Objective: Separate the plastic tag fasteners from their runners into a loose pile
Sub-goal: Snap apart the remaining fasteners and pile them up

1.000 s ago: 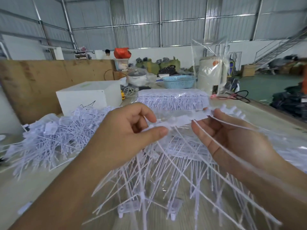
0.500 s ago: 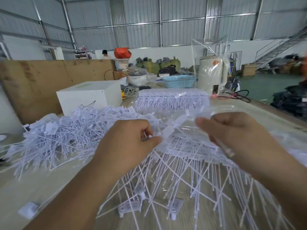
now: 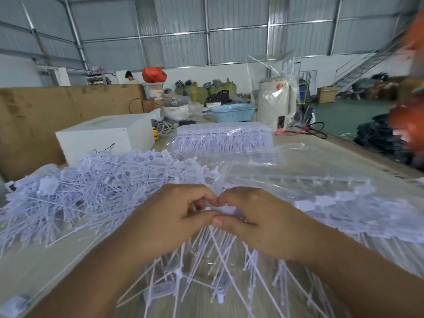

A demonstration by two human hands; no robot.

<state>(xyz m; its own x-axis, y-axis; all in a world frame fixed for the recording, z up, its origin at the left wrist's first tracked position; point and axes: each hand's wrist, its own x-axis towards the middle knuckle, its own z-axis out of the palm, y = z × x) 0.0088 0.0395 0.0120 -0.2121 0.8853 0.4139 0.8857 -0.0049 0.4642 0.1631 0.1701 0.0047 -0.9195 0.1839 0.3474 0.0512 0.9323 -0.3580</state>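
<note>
Fingers (image 3: 202, 216) of both hands curled tight, pinching one white fastener strip (image 3: 226, 210).

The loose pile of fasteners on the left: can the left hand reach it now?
Probably yes: the loose pile lies just beside the left hand with nothing between, but its fingers pinch a runner.

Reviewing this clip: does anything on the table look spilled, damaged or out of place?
Nothing stands out. Both hands, left hand and right hand, pinch a strip of fasteners; the loose pile sits to the left and a bagged stack of fasteners lies behind.
</note>
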